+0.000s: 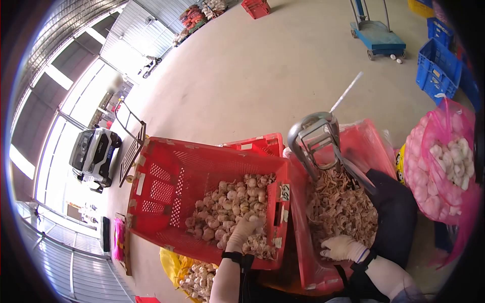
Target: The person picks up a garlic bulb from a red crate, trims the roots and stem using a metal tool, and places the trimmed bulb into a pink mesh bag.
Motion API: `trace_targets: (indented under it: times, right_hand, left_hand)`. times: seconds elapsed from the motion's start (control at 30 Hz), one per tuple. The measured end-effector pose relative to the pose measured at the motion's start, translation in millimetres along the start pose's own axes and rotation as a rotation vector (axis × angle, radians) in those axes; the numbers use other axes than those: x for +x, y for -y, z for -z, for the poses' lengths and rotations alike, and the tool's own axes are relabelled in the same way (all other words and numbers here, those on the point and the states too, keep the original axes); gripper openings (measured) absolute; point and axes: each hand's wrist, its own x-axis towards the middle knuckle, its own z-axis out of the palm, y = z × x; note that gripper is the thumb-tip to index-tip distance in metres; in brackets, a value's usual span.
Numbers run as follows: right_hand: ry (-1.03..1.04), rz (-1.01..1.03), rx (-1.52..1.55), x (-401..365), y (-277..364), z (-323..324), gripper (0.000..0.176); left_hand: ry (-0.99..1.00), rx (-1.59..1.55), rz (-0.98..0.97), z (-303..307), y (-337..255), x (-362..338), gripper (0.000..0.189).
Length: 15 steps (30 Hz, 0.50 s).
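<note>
My left hand [245, 233], in a pale work glove, reaches into a large red crate [161, 202] and lies on a heap of garlic bulbs [232, 201]. Its fingers are blurred among the bulbs, so I cannot tell whether one is held. In a second red crate [302, 252] to the right, my right hand [344, 248], gloved too, rests low over dry garlic skins and stalk scraps [341, 207], its fingers slightly bent and apart. A grey metal frame with a curved top [314, 139] stands at that crate's far side, a thin pale rod rising behind it.
Pink mesh sack of garlic [422, 171] at right; yellow sack with garlic [174, 267] below the left crate. Blue crates [437, 70] and a blue platform cart [384, 39] stand farther right. A hand trolley [132, 151] and a parked vehicle [96, 156] are at left.
</note>
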Motion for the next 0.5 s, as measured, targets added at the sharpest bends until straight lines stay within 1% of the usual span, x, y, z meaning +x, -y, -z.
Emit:
trace_targets:
  times: [0.03,0.07,0.1,0.13,0.2,0.23,0.27,0.3,0.33,0.37,0.4,0.43,0.5]
  right_hand:
    - [-0.024,0.019,0.083,1,0,1,0.050]
    - [-0.046,0.036,0.167,2,1,2,0.049]
    - [-0.155,0.086,0.263,2,4,0,0.047]
    - [-0.263,0.131,0.361,1,8,-2,0.045]
    - [-0.433,0.256,0.718,-2,16,1,0.042]
    - [-0.565,0.375,0.803,-2,19,-1,0.046]
    - [-0.704,0.496,0.879,-4,22,-2,0.050]
    - [-0.723,0.473,0.877,-9,25,1,0.050]
    - [-0.844,0.534,0.758,-14,28,4,0.058]
    - [-0.958,0.594,0.632,-19,27,5,0.066]
    - [-0.972,0.575,0.630,-23,23,3,0.066]
    - [-0.943,0.563,0.665,-24,17,2,0.068]
    - [-0.921,0.551,0.702,-29,6,4,0.069]
  left_hand:
    - [-0.005,-0.003,-0.009,-4,-8,-19,0.053]
    - [0.073,-0.153,-0.169,-12,-17,-38,0.050]
    - [0.155,-0.303,-0.327,-21,-24,-54,0.047]
    - [0.160,-0.306,-0.329,-33,-30,-68,0.047]
    - [0.170,-0.238,-0.480,-67,-36,-89,0.041]
    - [0.151,-0.122,-0.517,-87,-33,-91,0.042]
    - [0.136,0.002,-0.628,-107,-28,-92,0.043]
    - [0.119,0.126,-0.743,-125,-26,-94,0.044]
    - [0.077,0.276,-0.765,-140,-33,-111,0.041]
    - [0.044,0.484,-0.766,-158,-23,-102,0.032]
    - [-0.001,0.624,-0.717,-174,-30,-110,0.029]
    - [-0.050,0.765,-0.667,-186,-38,-119,0.026]
    - [-0.039,0.804,-0.697,-195,-38,-115,0.024]
